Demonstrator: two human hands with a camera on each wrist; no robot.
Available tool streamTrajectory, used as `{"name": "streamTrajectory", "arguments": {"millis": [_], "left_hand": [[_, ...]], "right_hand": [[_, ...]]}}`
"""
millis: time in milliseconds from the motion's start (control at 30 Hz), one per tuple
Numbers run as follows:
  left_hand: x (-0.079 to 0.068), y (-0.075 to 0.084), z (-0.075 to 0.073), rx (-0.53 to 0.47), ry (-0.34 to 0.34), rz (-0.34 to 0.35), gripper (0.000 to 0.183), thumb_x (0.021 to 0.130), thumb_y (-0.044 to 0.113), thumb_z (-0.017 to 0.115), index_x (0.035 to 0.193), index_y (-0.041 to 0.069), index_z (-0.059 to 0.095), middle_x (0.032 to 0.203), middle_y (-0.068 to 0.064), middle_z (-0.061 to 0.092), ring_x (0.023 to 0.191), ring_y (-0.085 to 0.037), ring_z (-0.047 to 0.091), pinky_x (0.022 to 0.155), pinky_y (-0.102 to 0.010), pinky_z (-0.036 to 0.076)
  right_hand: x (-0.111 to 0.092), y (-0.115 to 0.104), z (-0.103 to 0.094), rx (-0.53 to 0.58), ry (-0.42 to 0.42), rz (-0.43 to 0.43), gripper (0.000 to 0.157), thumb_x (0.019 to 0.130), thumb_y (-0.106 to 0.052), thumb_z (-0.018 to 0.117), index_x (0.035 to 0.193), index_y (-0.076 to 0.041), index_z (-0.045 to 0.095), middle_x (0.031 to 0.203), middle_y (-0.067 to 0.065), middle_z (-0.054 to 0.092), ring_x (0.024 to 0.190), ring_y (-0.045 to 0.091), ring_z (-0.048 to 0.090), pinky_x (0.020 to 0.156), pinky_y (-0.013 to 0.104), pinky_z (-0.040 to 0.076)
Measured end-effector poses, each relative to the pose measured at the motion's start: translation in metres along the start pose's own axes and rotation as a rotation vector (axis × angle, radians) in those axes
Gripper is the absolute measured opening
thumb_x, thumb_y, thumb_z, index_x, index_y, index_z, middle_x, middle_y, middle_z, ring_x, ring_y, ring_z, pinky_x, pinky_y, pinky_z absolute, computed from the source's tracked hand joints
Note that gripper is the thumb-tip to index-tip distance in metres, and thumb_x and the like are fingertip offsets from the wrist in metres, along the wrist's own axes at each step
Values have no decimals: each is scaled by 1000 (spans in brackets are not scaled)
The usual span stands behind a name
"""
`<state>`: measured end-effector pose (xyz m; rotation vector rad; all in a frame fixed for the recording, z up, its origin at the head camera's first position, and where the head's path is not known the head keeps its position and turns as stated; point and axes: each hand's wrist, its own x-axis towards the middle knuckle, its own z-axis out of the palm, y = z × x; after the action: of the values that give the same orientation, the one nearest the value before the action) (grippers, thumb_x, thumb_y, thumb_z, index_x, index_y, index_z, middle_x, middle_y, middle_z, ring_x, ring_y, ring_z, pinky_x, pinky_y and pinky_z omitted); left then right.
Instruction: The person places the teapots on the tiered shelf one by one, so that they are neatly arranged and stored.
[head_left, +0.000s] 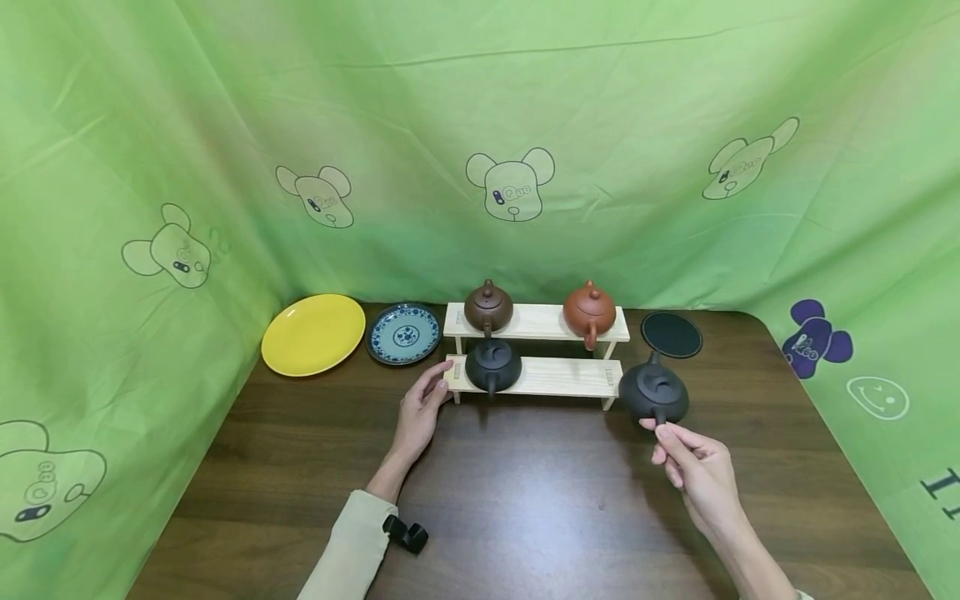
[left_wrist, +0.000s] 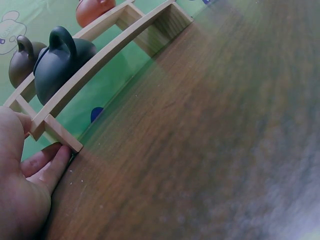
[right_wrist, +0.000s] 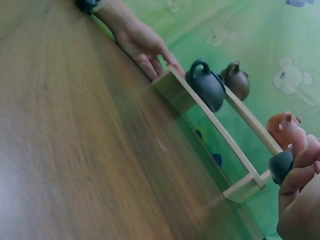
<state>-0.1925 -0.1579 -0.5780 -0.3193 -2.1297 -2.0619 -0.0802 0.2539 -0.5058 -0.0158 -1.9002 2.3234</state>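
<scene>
My right hand pinches the handle of a dark grey teapot, held at the right end of the front wooden shelf. In the right wrist view the fingers hide most of that pot. At the shelf's left end, my left hand grips the edge, its thumb at the board and fingers beside the leg in the left wrist view. A black teapot stands on the left part of this front shelf. Behind, on the rear shelf, are a dark brown teapot and a reddish-orange teapot.
A round black coaster-like disc lies at the back right of the brown table. To the left are a blue patterned plate and a yellow plate. Green printed cloth encloses the back and sides.
</scene>
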Motion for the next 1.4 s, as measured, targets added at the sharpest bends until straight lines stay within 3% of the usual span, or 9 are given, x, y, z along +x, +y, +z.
{"name": "streamTrajectory", "arguments": {"millis": [100, 333, 500, 567, 767, 933, 1200, 1400], "left_hand": [[1, -8, -2, -2, 7, -49, 37, 116, 24, 63, 151, 14, 69, 151, -11, 67, 125, -16, 71, 103, -31, 64], [2, -16, -5, -14, -18, 22, 38, 117, 21, 60, 152, 10, 67, 153, -14, 66, 125, -22, 72, 100, -34, 66], [6, -25, -6, 13, -2, -49, 37, 116, 25, 62, 152, 20, 69, 154, -3, 67, 128, -20, 71, 103, -31, 65], [6, -27, -7, 18, -5, -46, 37, 116, 26, 62, 152, 21, 69, 153, -3, 67, 128, -23, 71, 103, -32, 65], [8, -31, -8, -15, -13, -97, 36, 116, 24, 62, 152, 25, 68, 155, 0, 66, 134, -25, 69, 107, -33, 63], [9, -32, -8, -16, -14, -130, 35, 116, 22, 61, 151, 27, 68, 155, 2, 66, 134, -24, 68, 108, -34, 62], [9, -33, -7, -6, -11, -87, 37, 116, 22, 62, 153, 24, 68, 155, -4, 65, 130, -22, 70, 105, -32, 64], [2, -6, -1, 21, -4, 7, 38, 117, 22, 60, 152, 9, 67, 153, -16, 66, 126, -21, 71, 102, -34, 66]], "right_hand": [[-2, 1, 3, -1, -38, 6, 28, 112, 7, 56, 112, 3, 84, 68, -4, 67, 53, 24, 24, 48, 43, 8], [-3, 6, 12, -28, -107, 15, 25, 112, 7, 55, 114, 11, 80, 69, -5, 66, 52, 25, 23, 47, 45, 8], [-3, 12, 20, -23, -138, 26, 27, 112, 5, 56, 114, 4, 83, 68, -6, 65, 51, 24, 23, 47, 46, 9], [-3, 14, 23, -19, -148, 25, 28, 112, 6, 56, 114, 3, 83, 68, -6, 64, 51, 24, 23, 45, 45, 9], [1, 19, 35, -36, -188, 3, 23, 111, 6, 57, 117, 16, 77, 67, -5, 65, 49, 26, 24, 42, 44, 12], [7, 25, 42, -55, -201, 11, 23, 112, 2, 59, 117, 18, 76, 67, -5, 64, 49, 26, 25, 44, 48, 12], [18, 31, 53, -58, -169, 10, 26, 112, 0, 61, 119, 23, 71, 65, -5, 63, 46, 16, 30, 44, 45, 14], [28, 32, 59, -86, -140, 19, 26, 112, -2, 62, 117, 21, 74, 65, -4, 63, 46, -1, 40, 41, 39, 18]]}}
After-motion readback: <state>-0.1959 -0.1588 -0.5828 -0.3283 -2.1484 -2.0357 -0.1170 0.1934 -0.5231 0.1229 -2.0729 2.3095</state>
